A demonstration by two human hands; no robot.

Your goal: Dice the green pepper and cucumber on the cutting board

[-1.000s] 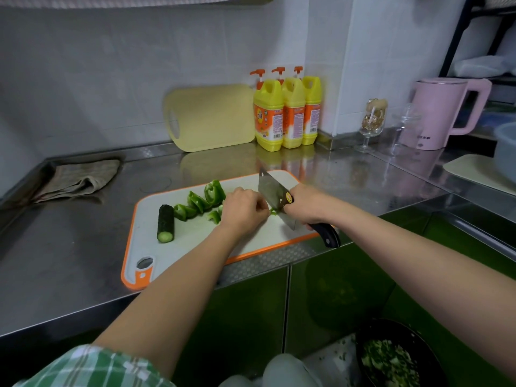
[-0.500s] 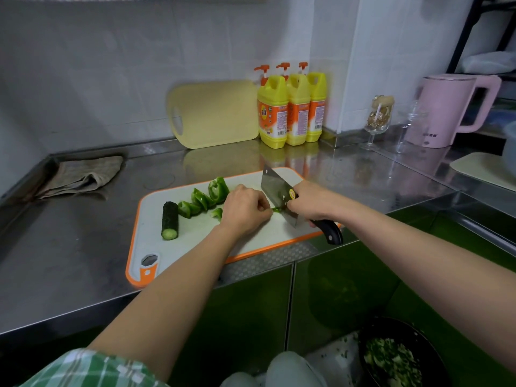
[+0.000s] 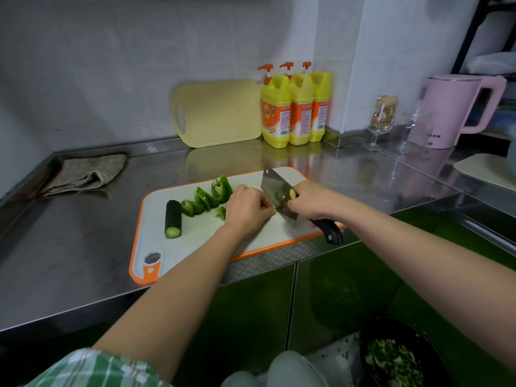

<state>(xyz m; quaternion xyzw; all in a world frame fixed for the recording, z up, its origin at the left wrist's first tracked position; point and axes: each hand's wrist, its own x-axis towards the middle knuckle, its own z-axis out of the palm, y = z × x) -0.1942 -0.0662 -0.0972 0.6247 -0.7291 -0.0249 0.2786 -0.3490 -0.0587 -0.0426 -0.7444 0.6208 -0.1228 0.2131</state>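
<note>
Barely shifted: right hand [image 3: 310,202] grips the cleaver [image 3: 275,188]; curled left hand [image 3: 247,210] pins a pepper piece [image 3: 277,210], cucumber [image 3: 173,219] at its nine o'clock.

right hand [image 3: 312,202] grips cleaver [image 3: 275,188], cucumber [image 3: 173,217] beside pepper [image 3: 206,198]

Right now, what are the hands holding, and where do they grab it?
The right hand grips the cleaver by its black handle, close to the blade. The left hand pinches a green pepper piece beside the blade, mostly hidden under it.
</note>
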